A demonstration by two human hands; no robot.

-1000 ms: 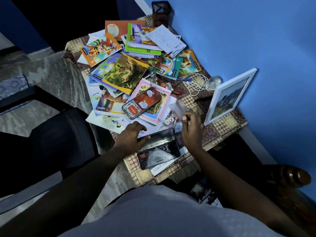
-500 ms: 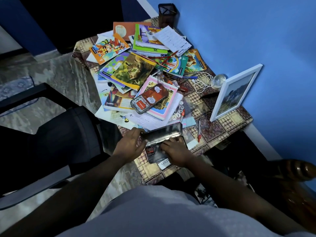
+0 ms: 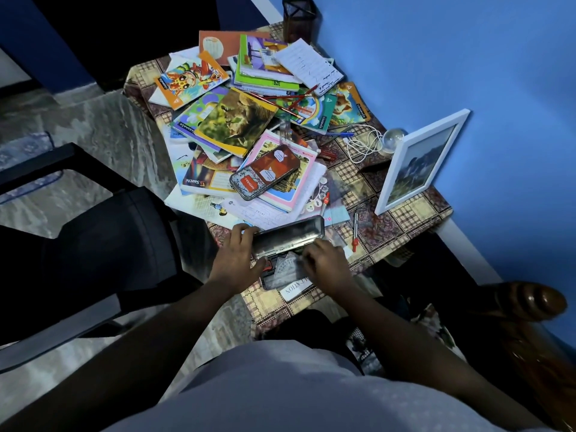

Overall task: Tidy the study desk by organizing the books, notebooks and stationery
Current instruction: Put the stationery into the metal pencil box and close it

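Observation:
An open metal geometry tin lies at the desk's near edge, its grey lid (image 3: pixel 290 233) raised over the base (image 3: pixel 279 275). My left hand (image 3: pixel 237 260) grips the tin's left end, fingers on the lid and thumb by the base. My right hand (image 3: pixel 325 266) rests inside the base with bent fingers over a clear protractor; anything pinched under them is hidden. Behind lies a messy pile of notebooks, with a lion-cover notebook (image 3: pixel 237 120) on top. A red pencil case (image 3: pixel 265 173) sits on a pink book. Loose pencils (image 3: pixel 290 99) lie further back.
A compass (image 3: pixel 355 229) and a red pen (image 3: pixel 324 202) lie right of the tin. A white photo frame (image 3: pixel 417 160) leans on the blue wall, beside a white cable (image 3: pixel 364 141) and a glass ball (image 3: pixel 394 140). A mesh pen holder (image 3: pixel 300 17) stands at the back corner. A black chair (image 3: pixel 93 244) is at left.
My right hand came down from above the desk, where it held a clear plastic piece, into the tin's base. The left hand stays on the tin's left end.

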